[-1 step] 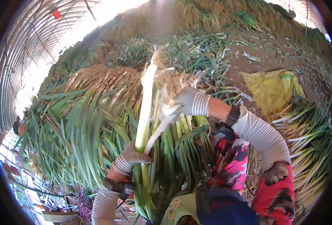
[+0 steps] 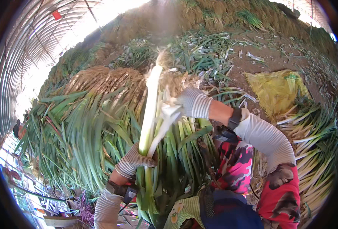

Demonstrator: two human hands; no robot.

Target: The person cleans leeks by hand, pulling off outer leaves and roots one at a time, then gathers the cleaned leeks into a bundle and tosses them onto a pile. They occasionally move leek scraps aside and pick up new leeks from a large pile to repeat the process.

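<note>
A thick leek (image 2: 151,93) stands nearly upright in front of me, its roots at the top and its white shaft bare. My left hand (image 2: 134,162), in a striped glove, is wrapped round it where white turns green. The leaves run down below that hand. My right hand (image 2: 195,103), also gloved, is closed on a pale strip of outer skin (image 2: 165,126) that hangs away from the shaft, its lower end still near my left hand. The right fingertips are partly blurred. Behind the leek lies a row of unpeeled leeks (image 2: 88,133) with brown roots pointing away.
White-stemmed leeks (image 2: 310,152) lie piled at my right. Beyond them is a yellow mesh sack (image 2: 278,91) on the soil. Stripped leaves (image 2: 207,53) litter the ground ahead, with a large leek heap (image 2: 214,15) behind. A blue cloth (image 2: 230,210) covers my lap.
The leek's root end has shifted slightly to the right and down. My right hand has moved a little left and up with the strip of skin; my left hand keeps its grip.
</note>
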